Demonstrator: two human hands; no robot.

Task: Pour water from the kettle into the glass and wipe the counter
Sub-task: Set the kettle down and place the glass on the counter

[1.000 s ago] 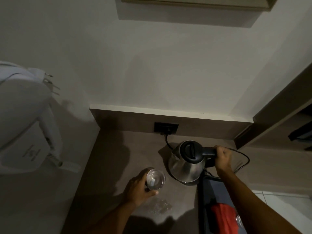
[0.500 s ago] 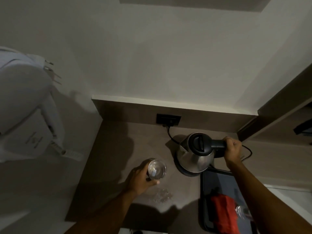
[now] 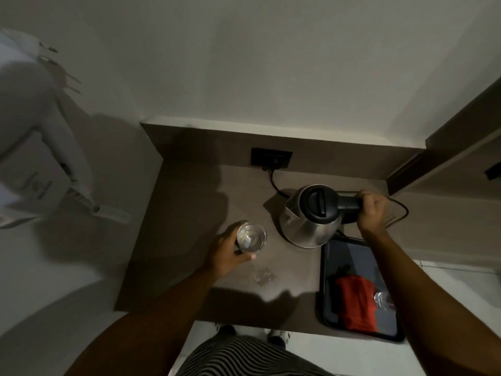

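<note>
already gripping, we ready the pour: right hand (image 3: pixel 372 213) clamped on the steel kettle's (image 3: pixel 310 216) handle, left hand (image 3: pixel 229 255) wrapped round the glass (image 3: pixel 251 238).
both stand on the counter (image 3: pixel 187 240); next we lift and tip the spout over the rim.

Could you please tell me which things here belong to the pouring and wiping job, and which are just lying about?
Job: kettle, held by right hand; glass, held by left hand; spill on counter; red cloth.

Lying about: tray, bottle, socket.
</note>
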